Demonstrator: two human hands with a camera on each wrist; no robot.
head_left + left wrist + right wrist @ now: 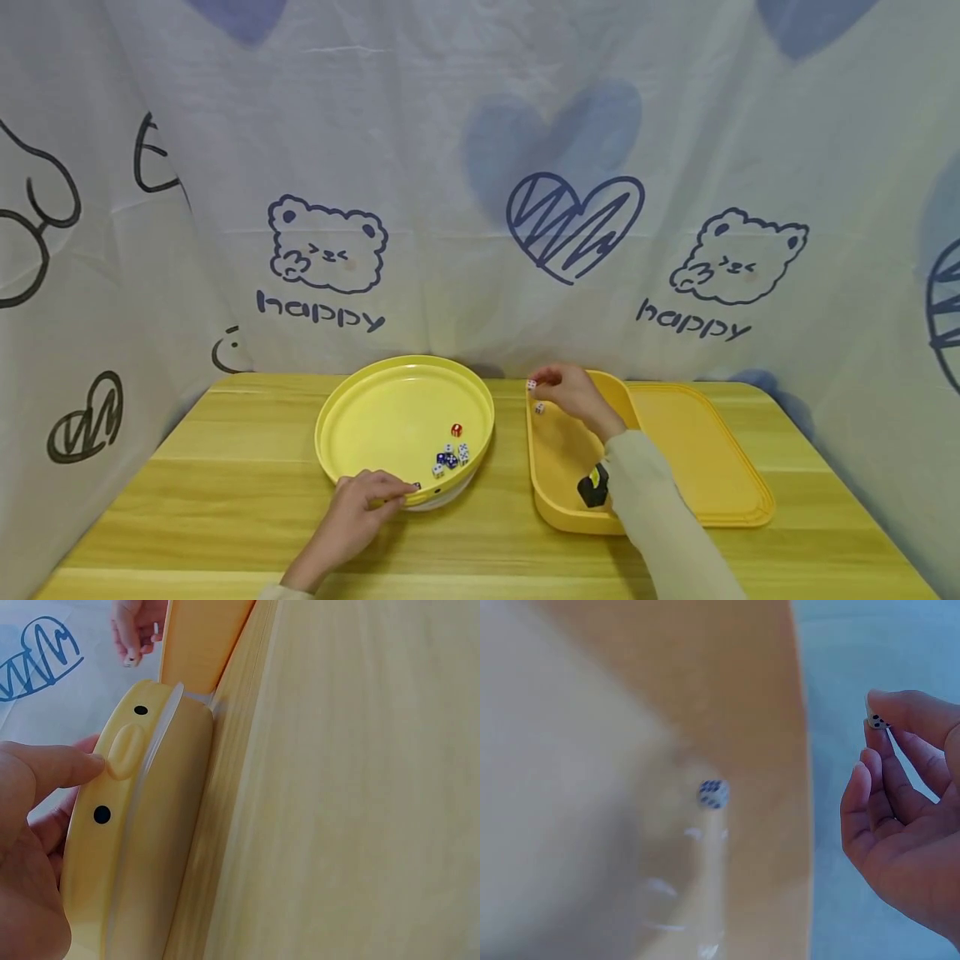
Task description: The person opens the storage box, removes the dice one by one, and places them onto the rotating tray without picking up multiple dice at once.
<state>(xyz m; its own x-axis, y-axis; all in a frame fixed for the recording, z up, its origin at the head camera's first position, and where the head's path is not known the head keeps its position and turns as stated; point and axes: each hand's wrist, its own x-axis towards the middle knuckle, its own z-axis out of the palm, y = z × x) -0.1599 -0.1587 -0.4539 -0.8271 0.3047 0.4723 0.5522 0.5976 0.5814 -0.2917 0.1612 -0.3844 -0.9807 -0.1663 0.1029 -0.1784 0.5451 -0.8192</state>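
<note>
My left hand grips the near rim of a round yellow tray. Its thumb lies on the outer wall beside a raised beak between two black eye dots, and the other fingers go behind the rim. A small die sits by those fingertips. Farther right in the tray lie a red die and several white and blue dice. Between thumb and fingertip, my right hand pinches a white die at the far left corner of an orange box. Another white die is in that box.
An orange lid or flat tray lies right of the box on the wooden table. A black object with a yellow mark shows beside the right sleeve, over the box. A printed cloth hangs behind the table.
</note>
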